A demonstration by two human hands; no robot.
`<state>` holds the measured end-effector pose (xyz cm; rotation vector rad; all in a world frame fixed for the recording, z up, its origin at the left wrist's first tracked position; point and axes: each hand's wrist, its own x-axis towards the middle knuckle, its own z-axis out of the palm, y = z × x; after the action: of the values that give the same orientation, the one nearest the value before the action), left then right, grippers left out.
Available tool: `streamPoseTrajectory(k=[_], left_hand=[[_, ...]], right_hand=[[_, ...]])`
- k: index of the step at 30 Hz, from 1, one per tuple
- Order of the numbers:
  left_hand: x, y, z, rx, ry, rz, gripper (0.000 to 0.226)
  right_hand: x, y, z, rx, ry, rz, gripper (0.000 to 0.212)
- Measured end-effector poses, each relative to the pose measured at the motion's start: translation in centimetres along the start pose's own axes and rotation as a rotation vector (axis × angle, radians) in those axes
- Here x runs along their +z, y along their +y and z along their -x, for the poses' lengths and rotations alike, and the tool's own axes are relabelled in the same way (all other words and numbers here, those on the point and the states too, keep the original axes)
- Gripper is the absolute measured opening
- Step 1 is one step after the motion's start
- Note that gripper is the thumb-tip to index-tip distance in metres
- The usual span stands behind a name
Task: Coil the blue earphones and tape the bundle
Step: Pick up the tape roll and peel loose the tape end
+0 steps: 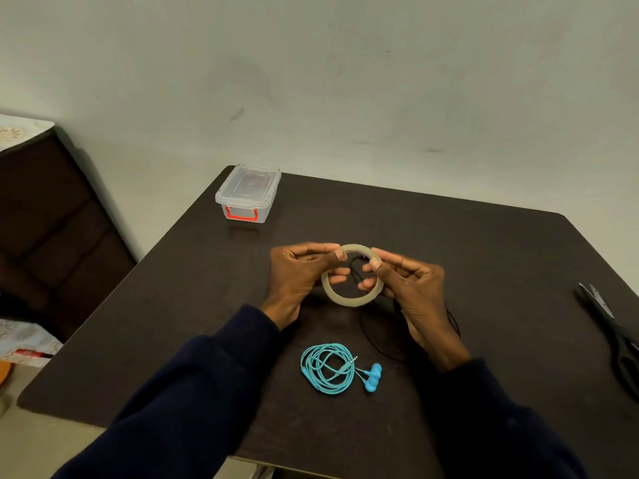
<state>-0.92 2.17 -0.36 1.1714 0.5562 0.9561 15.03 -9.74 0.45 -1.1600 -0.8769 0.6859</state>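
Blue earphones (344, 368) coiled on table (484, 271)

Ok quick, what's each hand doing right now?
Left hand: gripping the tape roll.
Right hand: pinching the same tape roll.

A thin black cable (367, 335) passes beneath the right hand (411, 292) and behind the translucent ring of clear tape (345, 300), its course mostly hidden. Far right of that hand, dark metal scissors (615, 337) are cut off by the picture's edge.
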Motion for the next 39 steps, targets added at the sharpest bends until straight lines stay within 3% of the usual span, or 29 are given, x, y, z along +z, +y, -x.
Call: streamPoseTrajectory(k=[10, 16, 26, 30, 34, 39], left_hand=[[0.0, -0.3, 0.1, 0.131, -0.021, -0.129, 0.020], [0.4, -1.1, 0.0, 0.224, -0.136, -0.205, 0.018], [0.3, -1.1, 0.0, 0.180, -0.196, -0.198, 0.013], [0.6, -1.4, 0.2, 0.201, -0.171, -0.241, 0.026], [0.7, -1.0, 0.1, 0.201, -0.157, -0.147, 0.020], [0.3, -1.0, -0.3, 0.196, -0.175, -0.066, 0.040]], right_hand=[[0.7, 0.1, 0.4, -0.036, -0.005, 0.056, 0.035], [1.2, 0.6, 0.6, -0.090, 0.008, 0.171, 0.012], [1.9, 0.3, 0.9, -0.077, 0.008, 0.053, 0.014], [1.8, 0.0, 0.8, -0.092, 0.040, 0.056, 0.013], [1.4, -0.3, 0.7, -0.120, 0.030, 0.038, 0.014], [-0.1, -0.7, -0.1, -0.021, -0.051, -0.040, 0.016]])
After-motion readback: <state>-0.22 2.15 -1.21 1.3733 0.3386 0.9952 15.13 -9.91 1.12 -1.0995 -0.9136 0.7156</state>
